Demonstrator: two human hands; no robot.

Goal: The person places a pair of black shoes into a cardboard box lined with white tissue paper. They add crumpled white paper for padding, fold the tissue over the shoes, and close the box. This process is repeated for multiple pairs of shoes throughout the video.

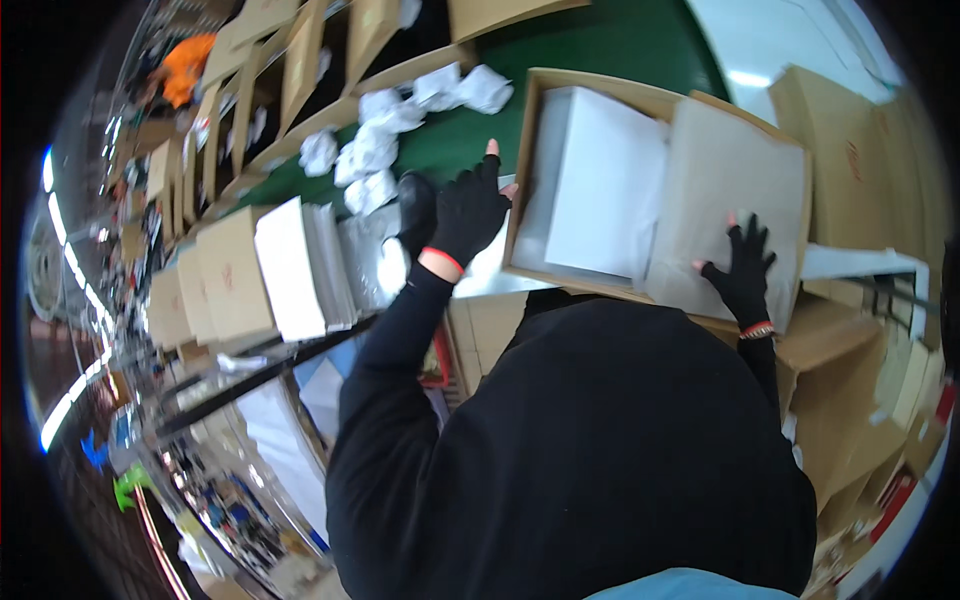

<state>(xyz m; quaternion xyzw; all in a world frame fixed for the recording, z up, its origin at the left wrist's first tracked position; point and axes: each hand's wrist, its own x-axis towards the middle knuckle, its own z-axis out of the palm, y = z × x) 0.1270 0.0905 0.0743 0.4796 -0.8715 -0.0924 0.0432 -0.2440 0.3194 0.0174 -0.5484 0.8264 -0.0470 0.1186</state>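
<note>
An open cardboard box (520, 185) lies in front of me on the green table. In its left part is a white sheet or panel (610, 185); pale wrapping paper (700, 170) covers the right part. My right hand (742, 275), in a black glove with some bare fingertips, rests spread on that paper. My left hand (470, 215), gloved the same way, is just left of the box, forefinger and thumb stretched out, nothing visible in it. Beside it is a shiny black object (416, 205), partly hidden, whose kind I cannot make out.
Crumpled white paper balls (375, 145) lie on the green tabletop (600, 45). To the left stand a stack of white sheets (295, 265) and several cardboard pieces (230, 270). Open cartons (300, 65) line the far left; more boxes (835, 150) stand at the right.
</note>
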